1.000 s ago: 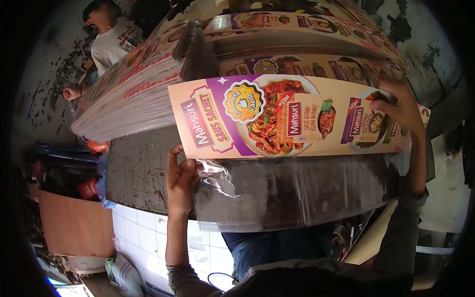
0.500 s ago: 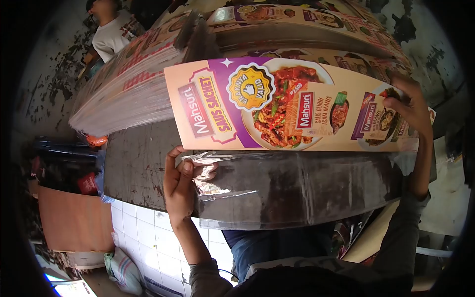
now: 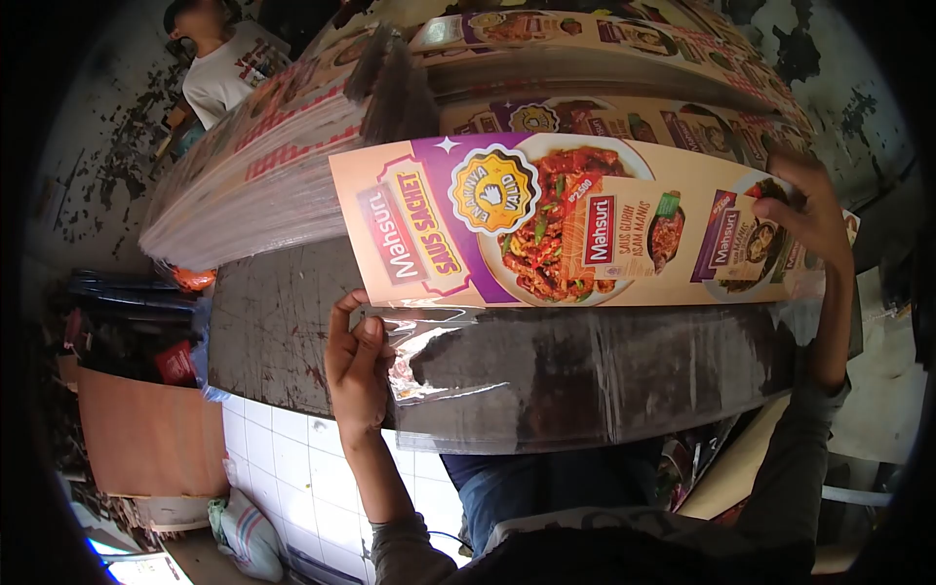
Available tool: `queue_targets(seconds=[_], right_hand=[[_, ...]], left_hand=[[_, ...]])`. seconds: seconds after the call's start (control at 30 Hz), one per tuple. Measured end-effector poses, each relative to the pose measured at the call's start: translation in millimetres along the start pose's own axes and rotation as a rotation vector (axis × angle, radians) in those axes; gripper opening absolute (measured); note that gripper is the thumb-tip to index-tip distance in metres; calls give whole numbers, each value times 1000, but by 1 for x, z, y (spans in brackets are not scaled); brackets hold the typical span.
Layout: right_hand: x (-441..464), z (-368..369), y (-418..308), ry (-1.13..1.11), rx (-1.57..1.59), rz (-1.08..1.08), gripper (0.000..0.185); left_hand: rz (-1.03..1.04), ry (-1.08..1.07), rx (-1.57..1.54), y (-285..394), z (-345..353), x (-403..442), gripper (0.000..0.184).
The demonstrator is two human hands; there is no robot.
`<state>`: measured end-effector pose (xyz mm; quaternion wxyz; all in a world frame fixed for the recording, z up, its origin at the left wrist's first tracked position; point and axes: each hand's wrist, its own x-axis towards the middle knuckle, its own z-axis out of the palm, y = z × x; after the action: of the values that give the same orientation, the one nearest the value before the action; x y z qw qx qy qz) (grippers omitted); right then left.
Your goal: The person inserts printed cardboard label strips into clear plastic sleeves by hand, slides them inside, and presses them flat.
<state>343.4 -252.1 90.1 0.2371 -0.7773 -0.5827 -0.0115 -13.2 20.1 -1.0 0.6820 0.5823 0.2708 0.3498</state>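
As my left hand (image 3: pixel 355 365) pinches the near clear film (image 3: pixel 585 375) and my right hand (image 3: pixel 813 209) grips the printed card (image 3: pixel 583 226) by its right end, uneven tension could crease the film.

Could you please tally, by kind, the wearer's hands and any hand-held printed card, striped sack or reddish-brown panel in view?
Left hand and right hand: 2
Hand-held printed card: 1
Striped sack: 1
Reddish-brown panel: 1
Total: 5

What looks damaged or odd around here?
The tabletop beside the left hand looks worn, with reddish-brown scratches. The pale surface at far left carries ragged dark patches, perhaps flaked paint. The printed sheet itself shows no obvious damage.
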Motion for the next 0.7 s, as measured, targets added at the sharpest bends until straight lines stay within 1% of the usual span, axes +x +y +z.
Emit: queue_targets(seconds=[0.03,0.1,0.33,0.37,0.4,0.53,0.57,0.63,0.7], right_hand=[[1,0,-2,1,0,-2,27],[1,3,-8,48,102,-38,27],[0,3,-6,43,94,-22,28],[1,3,-7,40,78,-47,28],[1,3,-7,38,61,-71,28],[2,5,-10,57,15,-59,28],[2,5,-10,44,12,-71,27],[2,4,-10,34,6,-81,27],[2,8,-12,12,50,-76,26]], left_hand=[[-3,10,16,0,1,0,31],[3,9,26,1,3,-2,30],[19,10,65,-1,4,-1,31],[19,11,64,-1,3,-1,31],[16,20,68,-2,2,-1,31],[1,68,42,4,11,-4,34],[1,66,41,3,9,-4,34],[36,-18,34,0,2,-5,35],[31,-19,57,1,2,-5,35]])
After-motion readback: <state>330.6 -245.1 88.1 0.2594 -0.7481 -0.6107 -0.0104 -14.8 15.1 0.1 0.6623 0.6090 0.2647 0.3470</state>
